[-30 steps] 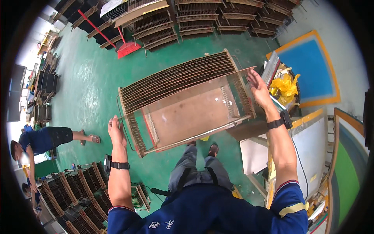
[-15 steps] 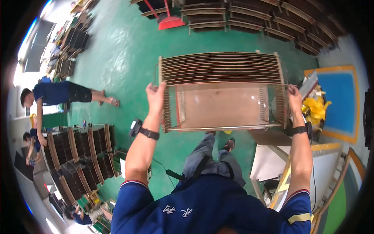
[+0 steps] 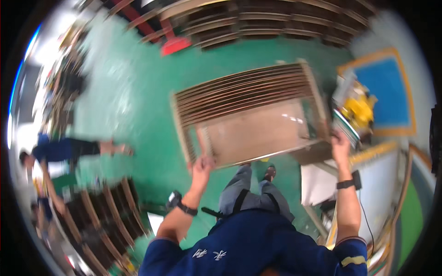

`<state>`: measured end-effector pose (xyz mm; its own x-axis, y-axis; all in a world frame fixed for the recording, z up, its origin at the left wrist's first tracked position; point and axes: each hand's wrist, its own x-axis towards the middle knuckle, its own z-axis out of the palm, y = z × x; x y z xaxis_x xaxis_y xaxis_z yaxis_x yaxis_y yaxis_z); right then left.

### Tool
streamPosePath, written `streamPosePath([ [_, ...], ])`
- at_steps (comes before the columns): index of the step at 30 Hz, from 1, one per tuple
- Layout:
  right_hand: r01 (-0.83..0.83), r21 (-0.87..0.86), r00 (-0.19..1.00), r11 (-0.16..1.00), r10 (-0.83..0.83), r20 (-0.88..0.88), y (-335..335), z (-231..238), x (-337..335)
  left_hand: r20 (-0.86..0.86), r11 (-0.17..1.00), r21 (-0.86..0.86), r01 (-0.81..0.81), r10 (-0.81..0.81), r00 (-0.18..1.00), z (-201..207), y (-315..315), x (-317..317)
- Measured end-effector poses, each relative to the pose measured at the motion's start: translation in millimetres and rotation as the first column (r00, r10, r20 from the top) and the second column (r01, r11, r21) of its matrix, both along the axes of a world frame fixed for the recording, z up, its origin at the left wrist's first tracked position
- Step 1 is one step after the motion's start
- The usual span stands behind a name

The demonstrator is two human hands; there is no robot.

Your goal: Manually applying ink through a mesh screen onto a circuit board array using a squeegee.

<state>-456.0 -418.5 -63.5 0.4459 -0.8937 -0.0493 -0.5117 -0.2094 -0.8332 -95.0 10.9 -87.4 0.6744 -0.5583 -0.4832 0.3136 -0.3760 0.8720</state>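
A slotted wooden rack (image 3: 177, 108) stands on the floor in front of me, tilted across the view. Dark flat panels (image 3: 244, 89) fill its far slots in close rows. Nearer to me a pale brown board surface (image 3: 258, 131) shows through the frame, with some glare at its right. My left hand (image 3: 202, 168) is closed at the rack's near left corner. At the near right corner my right hand (image 3: 340, 142) has its fingers curled against the end frame. Motion blurs both hands, so finger detail is soft. No clear sheet can be made out between them.
More loaded racks (image 3: 258, 20) line the far side, beside a red dustpan (image 3: 176, 45). Yellow material (image 3: 359, 110) and a blue board (image 3: 389, 92) lie to the right. Boards lean at the lower right. At left, a person (image 3: 60, 152) stands by another rack (image 3: 99, 207).
My hands have come down from the middle of the rack to its near corners. The clear sheet they held no longer shows. The whole view has turned and blurred.
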Motion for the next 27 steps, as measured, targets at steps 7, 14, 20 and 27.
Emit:
streamPosePath([
  [7,0.379,-0.18,0.91,0.908,-0.401,-0.108,177.0,73.0,-107.5,-0.302,0.727,-0.19,0.66,-0.683,0.665,29.7,-111.2,-79.0],
  [14,0.841,-0.316,0.463,0.439,-0.886,0.0,381.9,95.1,-291.5,-0.235,0.488,-0.103,0.867,-0.859,0.456,51.1,-207.8,-153.3],
  [20,0.889,-0.445,-0.241,-0.107,-0.937,-0.255,671.2,39.9,-448.3,-0.235,0.243,-0.039,0.969,-0.945,0.228,36.7,-182.1,-292.6],
  [27,0.765,-0.556,-0.643,-0.326,-0.446,-0.623,931.0,-9.8,-530.5,-0.266,-0.149,0.052,0.987,-0.955,-0.13,62.6,-89.2,-460.2],
])
